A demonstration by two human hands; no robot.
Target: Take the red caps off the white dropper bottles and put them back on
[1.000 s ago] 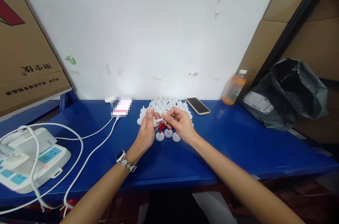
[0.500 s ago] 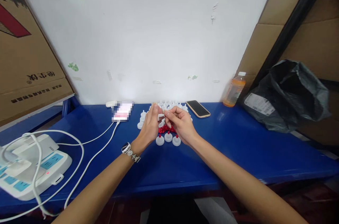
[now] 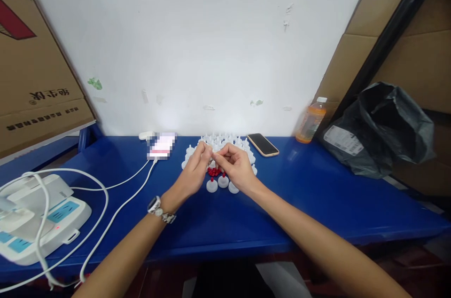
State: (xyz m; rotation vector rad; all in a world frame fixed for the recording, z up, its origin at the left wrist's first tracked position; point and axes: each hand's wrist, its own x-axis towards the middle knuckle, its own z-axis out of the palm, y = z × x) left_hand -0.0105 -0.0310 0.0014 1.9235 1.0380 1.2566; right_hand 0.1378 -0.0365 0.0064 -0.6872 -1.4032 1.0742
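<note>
The white cap point(image 3: 210, 160) I was working on sat between my two hands, above the worktop point(image 3: 310, 204), nearly hidden by my fingers. My left hand point(image 3: 196, 169) was curled closed around it, thumb uppermost. My right hand point(image 3: 238, 168) met it there, thumb and forefinger pinched together; I couldn't tell whether anything small was caught in that pinch.

Just below my fingers lay a heap of red tips point(image 3: 213, 172). Nearer the front edge stood a short row of three caps, the left one point(image 3: 212, 187) and the middle one point(image 3: 223, 182) each topped with red; my right hand covered the top of the third point(image 3: 233, 188). Behind the heap, a crowd of white caps point(image 3: 225, 140) stood spouts up, reaching almost to the back edge.

Right of the crowd, near the back edge, a dark-screened phone point(image 3: 263, 144) lay flat. Farther right on that edge, a clear bottle point(image 3: 310, 121) with a white lid held orange liquid up to about its shoulder. At the right end slumped a black plastic bag point(image 3: 384, 140), labelled, its mouth gaping; I couldn't make out its contents.

Left of the caps, by the back edge, lay a lit device point(image 3: 162, 145) on a white cable. The near left corner carried a power strip point(image 3: 66, 223) with chargers plugged in.
</note>
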